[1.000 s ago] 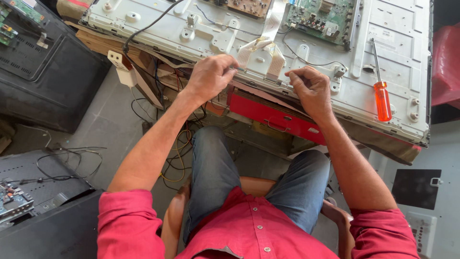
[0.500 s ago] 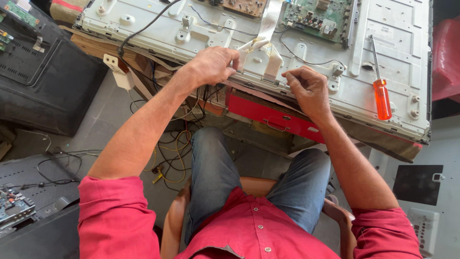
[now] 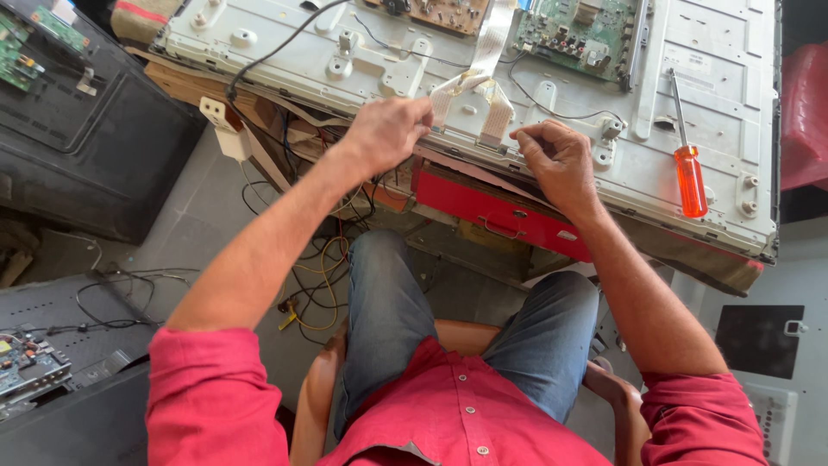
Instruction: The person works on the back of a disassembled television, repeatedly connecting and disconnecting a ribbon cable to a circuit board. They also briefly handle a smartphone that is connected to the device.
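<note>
A pale flat ribbon cable [image 3: 487, 65] is seen on the white metal back panel [image 3: 716, 112] of a flat screen laid face down. The cable is cream, thin and wide. It runs down from the top edge of the panel, then splits into short folded tails near the panel's near edge.

The left hand [image 3: 386, 131] is closed at the near edge of the panel, fingers pressed together on the left tail of the cable; a pinch is suggested, though the fingertips are hidden by the knuckles. The right hand [image 3: 559, 157] is curled at the same edge, just right of the cable's right tail. Whether anything is gripped in it cannot be told.

An orange-handled screwdriver [image 3: 687, 164] is laid on the panel, well right of the right hand. A green circuit board [image 3: 576, 34] is mounted at the panel's far side. A red drawer front [image 3: 492, 211] shows under the panel's near edge.

Against the frame half a second earlier: the left hand has shifted right along the panel edge, closer to the cable. The right hand and the screwdriver are unchanged.
</note>
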A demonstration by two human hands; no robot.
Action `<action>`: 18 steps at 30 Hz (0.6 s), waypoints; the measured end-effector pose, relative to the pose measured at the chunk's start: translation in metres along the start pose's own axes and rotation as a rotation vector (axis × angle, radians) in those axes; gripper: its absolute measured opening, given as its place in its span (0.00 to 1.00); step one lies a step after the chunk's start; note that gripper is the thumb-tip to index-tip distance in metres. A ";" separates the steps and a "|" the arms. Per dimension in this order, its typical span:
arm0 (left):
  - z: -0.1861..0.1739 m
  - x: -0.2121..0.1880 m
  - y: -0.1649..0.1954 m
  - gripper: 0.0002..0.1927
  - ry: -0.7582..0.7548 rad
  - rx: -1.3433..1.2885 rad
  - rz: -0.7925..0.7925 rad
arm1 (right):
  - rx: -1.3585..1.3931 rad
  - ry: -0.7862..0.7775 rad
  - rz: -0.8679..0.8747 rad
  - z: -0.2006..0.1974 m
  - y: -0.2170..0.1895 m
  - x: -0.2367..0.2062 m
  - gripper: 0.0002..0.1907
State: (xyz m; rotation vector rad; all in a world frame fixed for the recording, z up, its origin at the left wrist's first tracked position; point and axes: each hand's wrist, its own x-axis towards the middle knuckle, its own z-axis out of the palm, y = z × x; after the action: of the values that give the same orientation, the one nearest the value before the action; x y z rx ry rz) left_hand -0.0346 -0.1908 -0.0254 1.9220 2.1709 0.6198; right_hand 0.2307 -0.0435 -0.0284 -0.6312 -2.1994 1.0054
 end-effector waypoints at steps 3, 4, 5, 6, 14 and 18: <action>0.017 -0.013 -0.006 0.05 0.191 -0.087 0.056 | -0.049 -0.018 0.041 -0.003 0.000 0.012 0.07; 0.023 -0.018 -0.005 0.05 0.290 -0.122 0.083 | -0.124 -0.027 -0.038 -0.005 -0.003 0.020 0.07; 0.027 -0.023 -0.004 0.04 0.389 -0.157 0.111 | -0.199 -0.038 -0.116 -0.005 -0.008 0.029 0.06; 0.031 -0.028 -0.001 0.04 0.488 -0.193 0.138 | -0.228 -0.082 -0.151 -0.006 -0.015 0.039 0.07; 0.031 -0.049 0.024 0.12 0.648 -0.278 0.068 | -0.491 -0.436 -0.447 0.024 -0.071 0.114 0.14; 0.022 -0.051 0.026 0.12 0.556 -0.341 0.030 | -0.742 -0.312 -0.196 0.013 -0.055 0.164 0.11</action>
State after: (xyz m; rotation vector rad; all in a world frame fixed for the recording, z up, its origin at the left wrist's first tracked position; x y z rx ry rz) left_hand 0.0051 -0.2342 -0.0411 1.7411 2.1210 1.5722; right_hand 0.1003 0.0227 0.0651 -0.5743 -2.8543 0.1601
